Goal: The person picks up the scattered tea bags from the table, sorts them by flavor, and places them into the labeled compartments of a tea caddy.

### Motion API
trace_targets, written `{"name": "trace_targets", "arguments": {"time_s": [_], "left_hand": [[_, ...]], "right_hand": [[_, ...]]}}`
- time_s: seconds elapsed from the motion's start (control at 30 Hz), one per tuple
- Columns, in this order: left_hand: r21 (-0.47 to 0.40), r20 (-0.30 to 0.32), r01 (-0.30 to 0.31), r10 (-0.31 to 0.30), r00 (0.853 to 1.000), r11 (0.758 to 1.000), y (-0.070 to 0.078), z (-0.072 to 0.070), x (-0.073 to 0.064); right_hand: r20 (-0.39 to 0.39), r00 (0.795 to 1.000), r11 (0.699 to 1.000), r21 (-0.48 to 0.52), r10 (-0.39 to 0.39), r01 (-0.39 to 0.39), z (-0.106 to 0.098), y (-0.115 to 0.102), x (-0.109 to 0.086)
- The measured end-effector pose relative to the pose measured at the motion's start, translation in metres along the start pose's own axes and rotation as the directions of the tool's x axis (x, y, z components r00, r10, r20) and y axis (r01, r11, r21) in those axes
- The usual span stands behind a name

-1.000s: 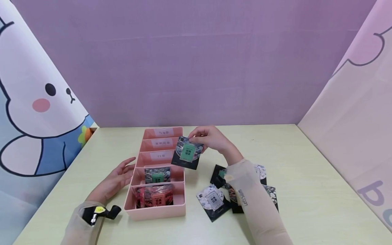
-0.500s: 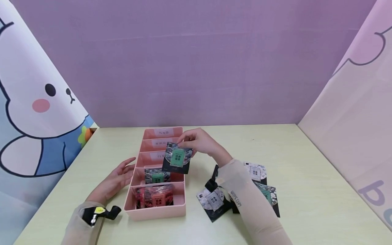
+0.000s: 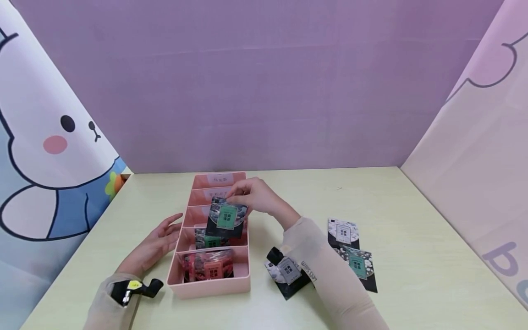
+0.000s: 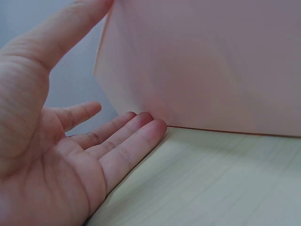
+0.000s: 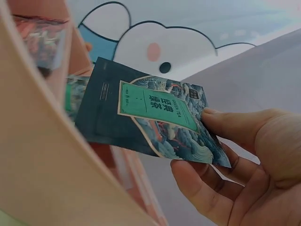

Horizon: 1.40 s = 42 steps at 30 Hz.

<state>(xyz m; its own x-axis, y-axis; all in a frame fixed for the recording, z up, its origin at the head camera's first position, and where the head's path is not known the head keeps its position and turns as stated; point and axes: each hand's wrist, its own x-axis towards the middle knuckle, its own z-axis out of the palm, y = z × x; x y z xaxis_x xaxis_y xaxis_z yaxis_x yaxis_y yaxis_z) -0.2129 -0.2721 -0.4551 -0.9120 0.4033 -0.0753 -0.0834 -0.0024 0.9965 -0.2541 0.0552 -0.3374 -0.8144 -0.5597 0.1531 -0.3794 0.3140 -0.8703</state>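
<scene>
In my right hand (image 3: 259,198) a dark tea sachet with a green label (image 3: 227,217) is pinched by its top edge between thumb and fingers. It hangs tilted above the pink divided box (image 3: 208,289), over the compartment where another green-labelled sachet (image 3: 200,238) lies. The right wrist view shows the held sachet (image 5: 141,110) beside the box wall. Red tea sachets (image 3: 210,266) lie in the nearest compartment. My left hand (image 3: 154,240) is at the box's left side, fingers extended; in the left wrist view its fingertips (image 4: 157,127) touch or nearly touch the pink wall.
Right of the box, a white-patterned sachet (image 3: 288,271) lies partly under my right wrist camera. Farther right lie another white-patterned sachet (image 3: 343,233) and a green-labelled one (image 3: 359,266). The box's far compartments carry white paper labels (image 3: 220,178). A purple panel (image 3: 264,91) stands behind the table.
My right hand has carried the green-labelled sachet left and slightly down, from beside the box to over its compartment. My left hand has stayed in place.
</scene>
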Motion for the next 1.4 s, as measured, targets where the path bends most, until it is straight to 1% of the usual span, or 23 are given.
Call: {"name": "trace_targets", "arguments": {"time_s": [0.17, 0.37, 0.53, 0.73, 0.83, 1.03, 1.27, 1.4], "left_hand": [[0.000, 0.001, 0.000, 0.000, 1.000, 1.000, -0.001, 0.000, 0.000], [-0.006, 0.001, -0.007, 0.007, 1.000, 1.000, -0.002, 0.000, 0.000], [0.007, -0.006, 0.014, -0.014, 1.000, 1.000, -0.001, 0.000, 0.000], [0.021, -0.021, 0.044, -0.044, 0.999, 0.999, 0.000, 0.001, 0.000], [0.018, -0.017, 0.040, -0.040, 0.999, 0.999, 0.000, 0.000, 0.000], [0.001, -0.009, 0.031, -0.031, 0.999, 1.000, 0.001, 0.000, -0.001], [-0.035, 0.016, 0.007, -0.007, 1.000, 0.999, -0.001, -0.001, 0.000], [-0.041, 0.019, 0.008, -0.007, 1.000, 0.999, -0.001, -0.001, 0.001]], "right_hand": [[0.029, 0.999, 1.000, -0.005, 0.025, -0.024, 0.010, 0.005, 0.000], [0.071, 0.998, 0.999, -0.046, 0.002, 0.001, 0.021, 0.011, 0.001], [0.087, 0.996, 0.998, -0.065, -0.008, 0.014, 0.027, 0.013, 0.002], [0.143, 0.990, 0.998, -0.061, -0.015, 0.024, 0.033, 0.012, 0.000], [0.171, 0.985, 0.997, -0.069, -0.023, 0.035, 0.037, 0.011, -0.001], [0.209, 0.978, 0.996, -0.084, -0.009, 0.027, 0.044, 0.008, -0.003], [0.217, 0.976, 0.982, -0.179, -0.020, 0.059, 0.048, 0.005, -0.004], [0.220, 0.975, 0.978, -0.203, -0.010, 0.055, 0.049, 0.003, -0.004]]}}
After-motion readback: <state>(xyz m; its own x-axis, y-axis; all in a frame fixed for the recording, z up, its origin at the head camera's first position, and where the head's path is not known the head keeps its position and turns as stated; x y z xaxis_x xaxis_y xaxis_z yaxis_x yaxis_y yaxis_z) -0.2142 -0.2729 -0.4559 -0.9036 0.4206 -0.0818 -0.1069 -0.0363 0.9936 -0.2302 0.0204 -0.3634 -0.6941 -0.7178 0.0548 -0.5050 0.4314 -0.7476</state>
